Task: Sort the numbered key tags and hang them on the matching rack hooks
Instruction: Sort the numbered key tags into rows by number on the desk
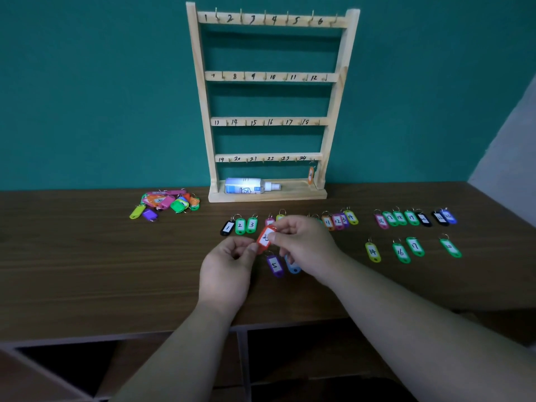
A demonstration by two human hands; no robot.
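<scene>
A wooden rack (269,75) with four rows of numbered hooks stands against the teal wall. One orange tag (311,174) hangs from the hook at the bottom right. Both hands hold a red key tag (264,238) just above the table: my right hand (301,242) pinches its upper end and ring, my left hand (229,264) grips its lower end. Numbered tags lie in a row on the table: tags 1 to 3 (240,225), tags 11 to 14 (339,220), and several more tags at the right (414,218). A purple tag 5 (275,265) lies under my hands.
A pile of unsorted tags (165,202) lies at the left of the brown table (87,256). A white spray bottle (249,186) lies on the rack's base. Green tags 14, 16, 17 and one more (406,249) form a second row at the right. Open shelves sit below the table edge.
</scene>
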